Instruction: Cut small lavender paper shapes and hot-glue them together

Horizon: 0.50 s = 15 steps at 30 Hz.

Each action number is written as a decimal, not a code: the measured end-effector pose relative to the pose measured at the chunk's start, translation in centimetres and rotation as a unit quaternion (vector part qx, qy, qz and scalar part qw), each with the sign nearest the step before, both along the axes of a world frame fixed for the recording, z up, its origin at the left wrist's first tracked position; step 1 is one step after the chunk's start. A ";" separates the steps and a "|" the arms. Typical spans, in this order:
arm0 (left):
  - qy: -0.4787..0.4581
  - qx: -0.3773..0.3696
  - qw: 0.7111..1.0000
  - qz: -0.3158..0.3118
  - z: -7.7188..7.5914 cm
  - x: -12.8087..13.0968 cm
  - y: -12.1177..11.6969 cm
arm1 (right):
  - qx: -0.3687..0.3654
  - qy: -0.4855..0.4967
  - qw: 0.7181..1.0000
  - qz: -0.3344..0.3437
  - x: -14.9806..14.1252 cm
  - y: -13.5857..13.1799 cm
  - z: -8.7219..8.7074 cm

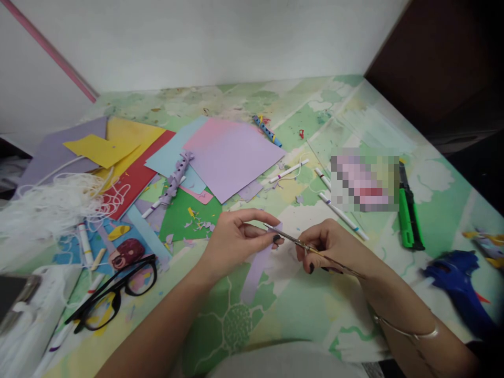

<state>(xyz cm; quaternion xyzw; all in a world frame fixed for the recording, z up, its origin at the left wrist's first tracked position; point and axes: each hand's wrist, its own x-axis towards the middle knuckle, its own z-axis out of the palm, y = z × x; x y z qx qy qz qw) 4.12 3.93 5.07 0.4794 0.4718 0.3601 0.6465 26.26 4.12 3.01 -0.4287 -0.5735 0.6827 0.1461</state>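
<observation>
Left hand (246, 230) pinched a purple strip (258, 274) slanting toward the table (311, 310)'s near edge, crossing scissors (289, 238) the right hand (331, 242) gripped

lilac paper strip (255, 281), silver-and-gold scissors (291, 239), green floral tablecloth (303, 310), green-and-black cutter (409, 218), blue glue gun (457, 278)
</observation>
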 end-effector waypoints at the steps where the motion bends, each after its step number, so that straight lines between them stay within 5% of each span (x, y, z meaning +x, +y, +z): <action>1: 0.001 0.001 1.000 0.000 0.0 0.0 0.0 | -0.001 -0.003 1.000 0.000 0.0 0.0 0.0; 15: 0.031 0.005 0.999 0.032 0.1 -0.1 0.2 | 0.024 -0.113 0.993 0.005 0.7 0.4 0.5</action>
